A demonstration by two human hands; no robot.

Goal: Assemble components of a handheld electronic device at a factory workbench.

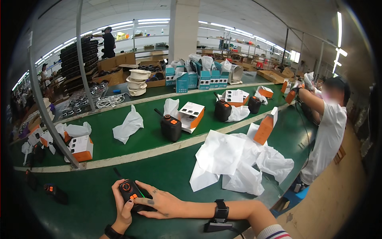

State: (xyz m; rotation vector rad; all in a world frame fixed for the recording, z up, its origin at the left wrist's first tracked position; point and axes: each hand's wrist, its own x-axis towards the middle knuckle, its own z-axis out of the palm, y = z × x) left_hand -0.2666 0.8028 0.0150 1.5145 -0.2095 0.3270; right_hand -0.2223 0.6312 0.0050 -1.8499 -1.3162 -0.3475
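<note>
Over the green bench, both my hands hold a black box-shaped device (127, 189) with a strap or antenna stub, an orange-ringed dial and orange buttons on top. My left hand (121, 205) wraps its left side, thumb near the buttons. My right hand (163, 202) grips the other side, fingers along the far edge and thumb at the orange buttons. A thin green light shows beside the buttons. To the left, a similar black device (55, 194) rests on the bench. White wrapping sheets (221, 152) lie piled right of my hands, beside an upright orange-and-white box (266, 128).
A green conveyor belt (106, 150) beyond carries black devices (171, 128), white-and-orange boxes (192, 115) and wrapping. A metal post (51, 119) stands at left. Teal boxes (205, 79) line the far side. At right, a co-worker in a white shirt (328, 133) sits at the bench.
</note>
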